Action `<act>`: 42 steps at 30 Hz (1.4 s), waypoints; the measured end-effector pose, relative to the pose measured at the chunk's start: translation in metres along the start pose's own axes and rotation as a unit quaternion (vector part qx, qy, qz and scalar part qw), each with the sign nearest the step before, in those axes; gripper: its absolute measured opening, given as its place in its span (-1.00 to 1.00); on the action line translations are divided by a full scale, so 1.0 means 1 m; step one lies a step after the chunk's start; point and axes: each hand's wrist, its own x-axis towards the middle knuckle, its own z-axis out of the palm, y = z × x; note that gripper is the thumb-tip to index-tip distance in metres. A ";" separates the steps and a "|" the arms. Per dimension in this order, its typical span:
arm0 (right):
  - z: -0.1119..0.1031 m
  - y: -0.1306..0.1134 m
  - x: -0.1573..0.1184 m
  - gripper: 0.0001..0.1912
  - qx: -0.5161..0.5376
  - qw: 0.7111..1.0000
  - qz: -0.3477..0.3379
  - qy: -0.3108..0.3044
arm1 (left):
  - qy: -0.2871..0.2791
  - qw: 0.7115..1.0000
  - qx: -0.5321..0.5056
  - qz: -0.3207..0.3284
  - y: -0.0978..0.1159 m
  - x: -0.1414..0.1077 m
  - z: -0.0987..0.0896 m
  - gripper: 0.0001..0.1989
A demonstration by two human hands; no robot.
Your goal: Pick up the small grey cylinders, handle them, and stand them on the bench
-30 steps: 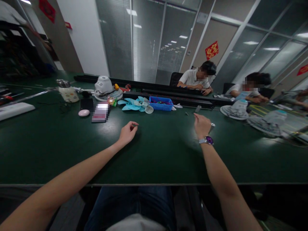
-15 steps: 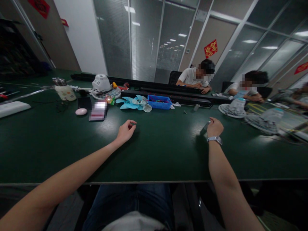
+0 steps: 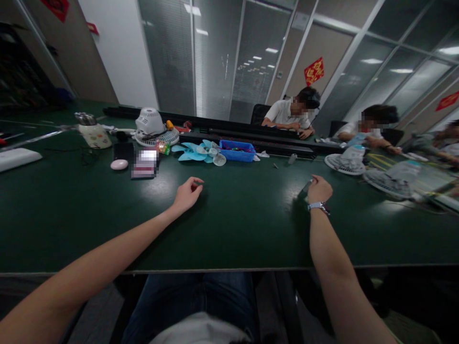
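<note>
My left hand (image 3: 189,195) rests on the green tabletop (image 3: 229,224), thumb and curled fingers apart with nothing between them. Farther right, my right hand (image 3: 320,189), with a watch (image 3: 319,206) on its wrist, is closed on a small greyish, see-through piece (image 3: 305,188); its exact kind is too unclear to name. Beyond the left hand lie light blue fan blades (image 3: 195,152). Beside them stands a blue bin (image 3: 237,152) with thin red wires in it. A small clear piece (image 3: 292,158) lies past my right hand.
White fan parts stand at left (image 3: 150,125) and right (image 3: 346,162). A patterned jar (image 3: 93,134), a pink oval case (image 3: 119,165) and a phone-like item (image 3: 145,165) sit at left. Long black rails (image 3: 265,143) cross the back. Several people (image 3: 287,112) sit opposite.
Both my hands stay nearly where they were, the right still holding the greyish piece. The view shifts slightly. A person at far right has moved an arm outward.
</note>
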 end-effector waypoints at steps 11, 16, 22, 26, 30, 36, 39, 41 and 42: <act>0.005 0.001 -0.006 -0.50 0.017 0.999 0.047 0.009 | 0.001 1.000 -0.004 0.002 0.000 -0.001 0.000 -0.75; 0.014 0.007 -0.010 -0.37 0.073 0.983 0.164 -0.035 | 0.000 1.000 -0.008 0.006 -0.002 -0.001 0.000 -0.75; 0.019 -0.001 -0.006 -0.65 0.120 0.974 0.186 -0.045 | 0.002 1.000 -0.013 0.010 -0.007 0.001 0.003 -0.75; 0.021 -0.061 -0.029 -0.58 0.279 0.949 0.101 -0.108 | 0.002 1.000 -0.010 0.014 -0.009 0.002 0.004 -0.76; 0.005 -0.144 -0.096 -0.43 0.494 0.824 -0.040 -0.274 | -0.007 0.999 -0.027 0.021 -0.003 -0.001 0.001 -0.74; -0.040 -0.200 -0.186 -0.48 0.504 0.681 -0.216 -0.486 | -0.072 0.986 -0.055 0.140 0.024 -0.016 -0.008 -0.65; -0.048 -0.202 -0.197 -0.54 0.491 0.665 -0.228 -0.514 | -0.107 0.976 -0.039 0.185 0.034 -0.023 -0.008 -0.68; -0.048 -0.201 -0.198 -0.55 0.494 0.663 -0.222 -0.518 | -0.113 0.975 -0.035 0.185 0.036 -0.025 -0.008 -0.71; -0.048 -0.201 -0.198 -0.55 0.497 0.662 -0.219 -0.516 | -0.114 0.976 -0.036 0.184 0.036 -0.025 -0.007 -0.72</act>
